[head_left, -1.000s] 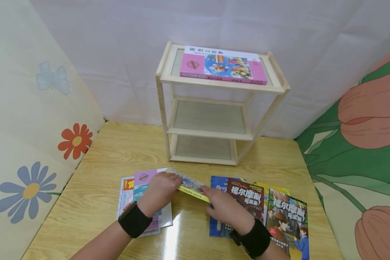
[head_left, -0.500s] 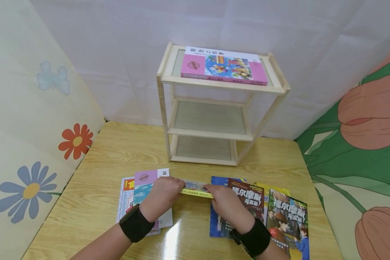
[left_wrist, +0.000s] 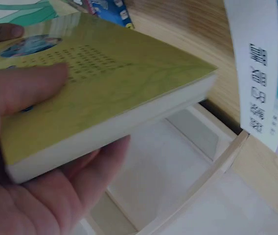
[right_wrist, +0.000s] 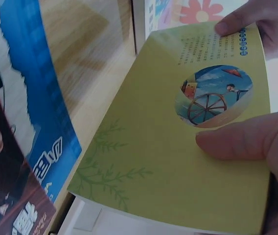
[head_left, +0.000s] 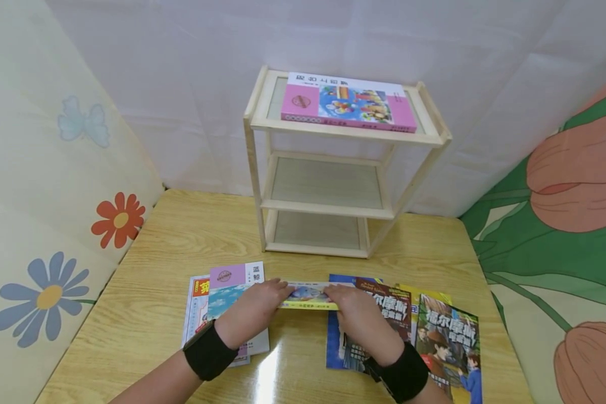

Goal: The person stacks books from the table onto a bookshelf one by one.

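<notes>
Both hands hold one thick book with a yellow spine, spine towards me, over the table between two groups of books. My left hand grips its left end; in the left wrist view the thumb lies on the yellow back cover and fingers are underneath. At the right end, my right hand grips it the same way, thumb pressed beside an oval cartwheel picture. The front cover faces away from both wrist cameras. Near my left hand lies a pink and white book with a sky picture.
A three-tier wooden shelf stands behind, with a pink book lying on top. Under the left sky-picture book is a white-and-red one. On the right lie a blue book, a brown comic, a yellow one and a dark comic.
The held book has turned from a slant to nearly level with the shelf's front. Both hands have shifted slightly to the right with it, uncovering more of the sky-picture book's title.
</notes>
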The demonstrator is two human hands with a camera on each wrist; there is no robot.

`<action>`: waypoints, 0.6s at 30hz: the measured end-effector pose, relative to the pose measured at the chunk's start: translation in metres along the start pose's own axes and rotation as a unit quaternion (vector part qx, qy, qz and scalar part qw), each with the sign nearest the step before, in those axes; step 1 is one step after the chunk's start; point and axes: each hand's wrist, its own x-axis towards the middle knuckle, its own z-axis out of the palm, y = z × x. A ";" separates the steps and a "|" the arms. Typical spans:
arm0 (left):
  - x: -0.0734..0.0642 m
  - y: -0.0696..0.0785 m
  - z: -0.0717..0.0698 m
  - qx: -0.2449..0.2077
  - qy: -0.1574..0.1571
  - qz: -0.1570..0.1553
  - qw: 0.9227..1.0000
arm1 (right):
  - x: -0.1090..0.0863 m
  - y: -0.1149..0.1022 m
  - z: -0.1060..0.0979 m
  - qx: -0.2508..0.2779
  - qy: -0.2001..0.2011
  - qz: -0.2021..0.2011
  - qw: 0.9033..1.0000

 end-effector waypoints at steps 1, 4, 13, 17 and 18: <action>0.000 0.000 0.000 -0.006 -0.008 0.000 1.000 | -0.001 0.001 0.000 -0.002 0.002 0.000 1.000; -0.001 0.000 0.002 -0.021 -0.013 0.000 1.000 | 0.000 0.003 -0.001 -0.004 0.010 -0.004 1.000; 0.001 0.001 -0.001 -0.020 0.046 0.028 0.998 | -0.002 0.005 -0.011 0.008 0.022 0.004 1.000; 0.004 0.004 -0.007 0.002 0.065 0.027 0.998 | -0.003 0.004 -0.018 -0.011 0.042 0.019 0.999; 0.005 0.005 -0.009 0.009 0.071 0.026 0.997 | -0.003 0.004 -0.021 -0.016 0.048 0.021 0.998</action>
